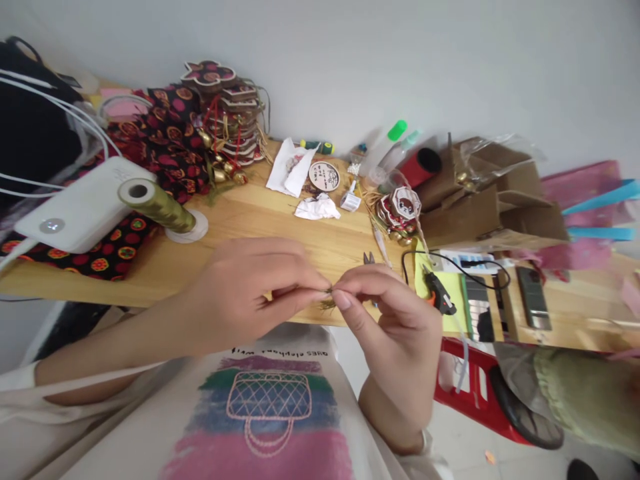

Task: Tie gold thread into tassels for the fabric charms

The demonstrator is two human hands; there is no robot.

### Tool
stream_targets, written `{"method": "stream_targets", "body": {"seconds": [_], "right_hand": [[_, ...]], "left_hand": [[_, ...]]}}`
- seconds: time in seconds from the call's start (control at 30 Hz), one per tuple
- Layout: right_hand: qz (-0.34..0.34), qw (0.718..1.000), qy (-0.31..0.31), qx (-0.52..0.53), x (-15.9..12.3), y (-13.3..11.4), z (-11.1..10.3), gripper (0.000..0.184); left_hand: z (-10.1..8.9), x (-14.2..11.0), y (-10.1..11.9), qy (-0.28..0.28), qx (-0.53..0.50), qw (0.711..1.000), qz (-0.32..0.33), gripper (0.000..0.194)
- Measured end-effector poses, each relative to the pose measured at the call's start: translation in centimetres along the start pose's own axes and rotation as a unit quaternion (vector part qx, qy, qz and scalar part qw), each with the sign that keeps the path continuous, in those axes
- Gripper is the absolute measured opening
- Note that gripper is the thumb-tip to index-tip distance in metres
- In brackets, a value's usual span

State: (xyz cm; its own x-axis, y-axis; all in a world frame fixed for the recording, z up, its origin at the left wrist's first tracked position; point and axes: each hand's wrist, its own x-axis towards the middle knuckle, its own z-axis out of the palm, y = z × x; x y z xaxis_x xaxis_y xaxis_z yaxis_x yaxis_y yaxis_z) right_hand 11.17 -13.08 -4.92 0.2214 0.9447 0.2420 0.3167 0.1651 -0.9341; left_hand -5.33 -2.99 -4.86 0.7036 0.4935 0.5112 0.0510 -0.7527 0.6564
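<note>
My left hand and my right hand meet fingertip to fingertip above the near edge of the wooden table. Both pinch a small bit of olive thread, whose loose strands hang just below the fingertips. Most of it is hidden by the fingers. Behind my right hand, the dark tips of a pair of snips stick out. Left of my hands stands a tilted spool of olive thread on a white base.
A white power bank with cables lies left, near patterned fabric and stacked ornaments. White papers and a round tag lie behind. At right are octagonal ornaments, cardboard boxes, a glue gun and a red stool.
</note>
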Motion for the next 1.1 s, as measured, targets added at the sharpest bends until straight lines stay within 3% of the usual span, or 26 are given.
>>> {"method": "stream_targets", "body": {"seconds": [0.4, 0.53, 0.87, 1.1], "right_hand": [[0.133, 0.982, 0.014, 0.133, -0.2, 0.2, 1.3, 0.003], [0.121, 0.979, 0.028, 0.162, -0.2, 0.3, 1.6, 0.005], [0.084, 0.989, 0.035, 0.116, -0.4, 0.5, 1.1, 0.006], [0.079, 0.989, 0.034, 0.117, -0.5, 0.3, 0.9, 0.006]], "left_hand": [[0.4, -0.4, 0.0, 0.013, 0.049, 0.999, 0.009, 0.014], [0.4, -0.4, 0.1, 0.028, 0.056, 0.998, 0.005, 0.013], [-0.2, -0.4, 0.1, 0.017, 0.061, 0.998, 0.001, 0.013], [0.0, -0.5, -0.3, 0.015, 0.003, 1.0, -0.026, 0.018]]}}
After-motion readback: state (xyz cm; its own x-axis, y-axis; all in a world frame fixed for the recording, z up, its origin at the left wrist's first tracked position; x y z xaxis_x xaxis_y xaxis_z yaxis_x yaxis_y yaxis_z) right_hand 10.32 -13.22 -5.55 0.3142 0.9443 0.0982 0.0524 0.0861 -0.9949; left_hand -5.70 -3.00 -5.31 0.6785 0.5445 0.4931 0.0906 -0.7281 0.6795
